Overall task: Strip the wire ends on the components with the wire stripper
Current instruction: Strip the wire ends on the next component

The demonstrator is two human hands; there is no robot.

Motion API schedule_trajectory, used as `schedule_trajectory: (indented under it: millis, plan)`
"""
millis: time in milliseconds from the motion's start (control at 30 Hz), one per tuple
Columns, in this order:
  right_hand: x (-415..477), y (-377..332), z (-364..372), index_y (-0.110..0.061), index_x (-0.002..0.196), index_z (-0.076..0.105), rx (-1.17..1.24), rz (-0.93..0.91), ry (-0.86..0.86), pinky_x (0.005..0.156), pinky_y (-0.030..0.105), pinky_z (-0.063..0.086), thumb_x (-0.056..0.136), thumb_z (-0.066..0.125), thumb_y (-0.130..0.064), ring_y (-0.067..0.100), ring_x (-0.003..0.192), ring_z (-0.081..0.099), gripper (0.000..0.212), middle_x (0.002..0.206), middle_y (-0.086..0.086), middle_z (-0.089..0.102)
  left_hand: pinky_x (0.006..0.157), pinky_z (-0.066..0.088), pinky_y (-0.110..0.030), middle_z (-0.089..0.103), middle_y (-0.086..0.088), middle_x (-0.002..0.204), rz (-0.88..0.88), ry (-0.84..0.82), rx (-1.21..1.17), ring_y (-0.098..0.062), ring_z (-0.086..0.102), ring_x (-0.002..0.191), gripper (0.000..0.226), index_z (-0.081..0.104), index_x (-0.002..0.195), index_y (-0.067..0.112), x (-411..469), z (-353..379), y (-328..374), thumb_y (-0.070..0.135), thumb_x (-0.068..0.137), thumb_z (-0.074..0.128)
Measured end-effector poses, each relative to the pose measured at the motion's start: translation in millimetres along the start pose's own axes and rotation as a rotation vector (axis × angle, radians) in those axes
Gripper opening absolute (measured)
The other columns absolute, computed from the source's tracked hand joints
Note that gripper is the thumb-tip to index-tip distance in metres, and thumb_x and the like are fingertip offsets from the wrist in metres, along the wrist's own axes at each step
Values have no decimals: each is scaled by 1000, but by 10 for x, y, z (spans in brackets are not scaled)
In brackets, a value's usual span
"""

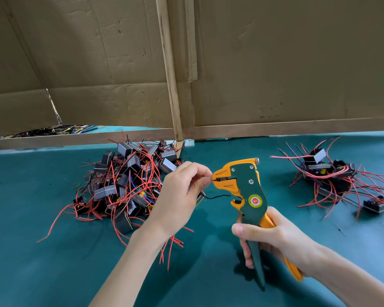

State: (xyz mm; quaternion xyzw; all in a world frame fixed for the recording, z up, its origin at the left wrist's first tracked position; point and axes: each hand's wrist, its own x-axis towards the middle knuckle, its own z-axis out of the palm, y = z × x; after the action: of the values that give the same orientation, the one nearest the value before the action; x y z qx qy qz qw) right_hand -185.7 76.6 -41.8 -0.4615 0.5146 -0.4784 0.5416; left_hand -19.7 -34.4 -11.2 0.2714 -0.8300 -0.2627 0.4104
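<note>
Right hand (273, 238) wraps the wire stripper (244, 191) handles, tool upright at centre frame. Left hand (177, 196) pinches a wire end at the stripper's orange nose, a component (200, 197) tucked under its fingers. Unstripped pile (129, 182) centre-left on the tabletop (31, 262), smaller pile (333, 178) at right.

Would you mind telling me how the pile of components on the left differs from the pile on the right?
The left pile is much larger and heaped high; the right pile holds only a few components, spread low. The left pile lies just behind the left hand; the right pile lies apart, right of the wire stripper. Both are dark blocks with red and black wires on the green mat.
</note>
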Motion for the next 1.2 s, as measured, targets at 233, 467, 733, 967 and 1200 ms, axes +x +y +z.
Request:
schedule_trajectory:
  millis: [233,467,733,967,1200]
  plan:
    - [74,57,-14,-12,64,64,86,0,-70,52,34,52,58,85,-42,30,49,59,37,59,18,60,67,39,-12,61,3,82,-84,-2,4,-5,52,72,8,64,89,13,1,59,-115,7,92,60]
    - [153,60,-119,0,95,68,286,73,-197,72,48,57,66,80,-27,43,76,68,41,84,28,65,68,45,-19,60,5,82,-174,37,-12,-9,55,68,14,60,103,22,-6,109,-158,13,93,59]
    - [84,-79,-215,3,110,62,288,125,-285,71,46,56,69,70,-25,39,74,66,50,84,26,64,63,42,-9,60,6,88,-145,71,22,-6,57,65,15,64,94,18,0,99,-153,8,95,55]
    - [75,-109,-257,2,113,58,270,85,-344,74,47,55,74,66,-19,38,76,66,44,85,25,64,68,44,-18,60,3,88,-126,36,-2,-8,55,73,10,67,91,20,-8,101,-108,14,93,59]
    - [99,-55,-268,-1,112,60,225,27,-386,76,47,55,79,67,-15,38,78,67,37,87,24,65,72,46,-24,62,2,87,-128,44,-72,-12,55,78,9,67,84,22,-15,80,-65,18,90,63]
